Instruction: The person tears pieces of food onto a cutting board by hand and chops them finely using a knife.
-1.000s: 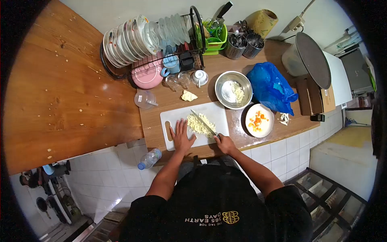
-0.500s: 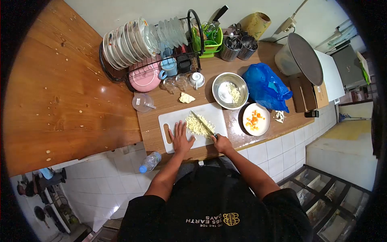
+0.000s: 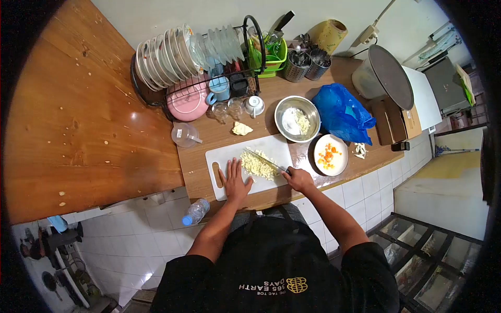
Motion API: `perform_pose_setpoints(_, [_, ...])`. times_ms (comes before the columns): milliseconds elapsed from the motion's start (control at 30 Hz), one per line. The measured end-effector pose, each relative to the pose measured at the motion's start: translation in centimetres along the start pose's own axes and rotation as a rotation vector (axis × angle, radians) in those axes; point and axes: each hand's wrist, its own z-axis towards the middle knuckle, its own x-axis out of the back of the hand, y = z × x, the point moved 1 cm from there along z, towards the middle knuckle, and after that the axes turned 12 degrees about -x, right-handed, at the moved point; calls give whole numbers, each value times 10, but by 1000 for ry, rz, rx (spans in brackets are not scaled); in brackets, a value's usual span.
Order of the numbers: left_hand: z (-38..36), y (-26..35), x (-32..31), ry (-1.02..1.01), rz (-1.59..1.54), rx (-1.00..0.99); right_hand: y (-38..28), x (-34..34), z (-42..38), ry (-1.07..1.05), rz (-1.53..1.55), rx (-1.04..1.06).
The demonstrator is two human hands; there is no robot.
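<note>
A white cutting board (image 3: 279,147) lies near the counter's front edge, with a pile of finely chopped pale-yellow food (image 3: 254,166) on it. My right hand (image 3: 300,180) is closed round the dark handle of a kitchen knife (image 3: 267,160), whose blade slants across the pile, tip towards the upper left. Flat on the board's left part rests my left hand (image 3: 235,182), fingers spread, just left of the pile and beside the board's handle slot. Above the board, a pale-yellow chunk (image 3: 241,128) sits on the counter. Similar chopped bits lie inside a steel bowl (image 3: 282,111).
Right of the board stands a white plate (image 3: 342,166) with orange pieces, near a blue plastic bag (image 3: 342,109). A dish rack (image 3: 201,83) with plates and cups fills the back left. A water bottle (image 3: 197,211) is at the front left edge, a clear plastic cup (image 3: 183,134) above.
My right hand has moved a little to the right with the knife, and the blade lies at a flatter angle across the pile. My left hand stays in place.
</note>
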Motion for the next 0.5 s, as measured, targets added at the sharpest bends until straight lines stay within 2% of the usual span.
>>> perform_pose_setpoints(233, [-1, -1, -1, 11, -3, 8, -4, -17, 5, -2, -16, 56])
perform_pose_setpoints(500, [2, -1, -2, -39, -1, 47, -10, -35, 3, -45, 72, -69])
